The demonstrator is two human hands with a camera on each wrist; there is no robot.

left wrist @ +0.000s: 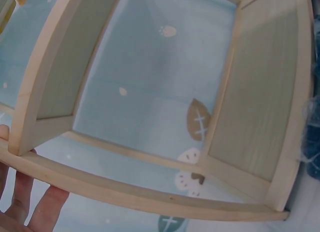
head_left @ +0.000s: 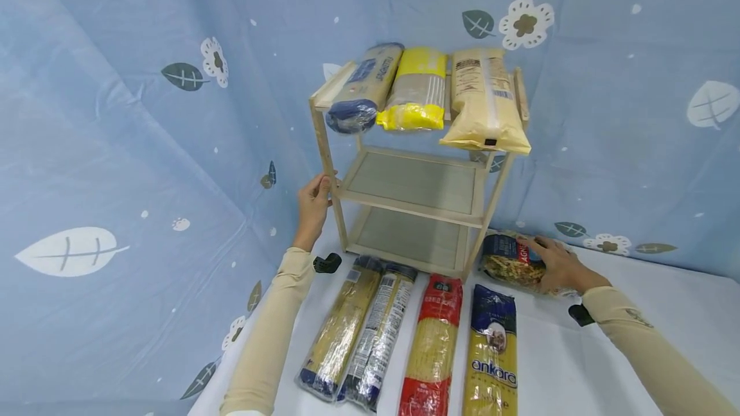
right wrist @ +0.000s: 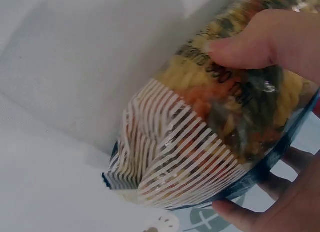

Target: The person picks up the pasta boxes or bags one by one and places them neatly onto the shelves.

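Observation:
My left hand [head_left: 313,209] grips the left front post of a wooden shelf rack [head_left: 410,209] at middle-shelf height. In the left wrist view, its fingers [left wrist: 47,204] curl behind the post [left wrist: 125,192]. At the rack's right foot, my right hand [head_left: 562,266] holds a clear bag of multicoloured spiral pasta [head_left: 511,269] with a dark blue and red label, lying on the white table. Close up, the thumb [right wrist: 245,47] lies across the pasta bag [right wrist: 200,137] while the other fingers reach round its far blue edge.
On the top shelf sit a blue-ended spaghetti pack [head_left: 370,85], a yellow pack [head_left: 417,85] and a beige bag [head_left: 485,95]. In front of the rack lie two clear pasta packs [head_left: 341,332] [head_left: 378,336], a red one [head_left: 430,345] and a blue-yellow one [head_left: 493,352]. Blue printed cloth [head_left: 173,146] hangs behind.

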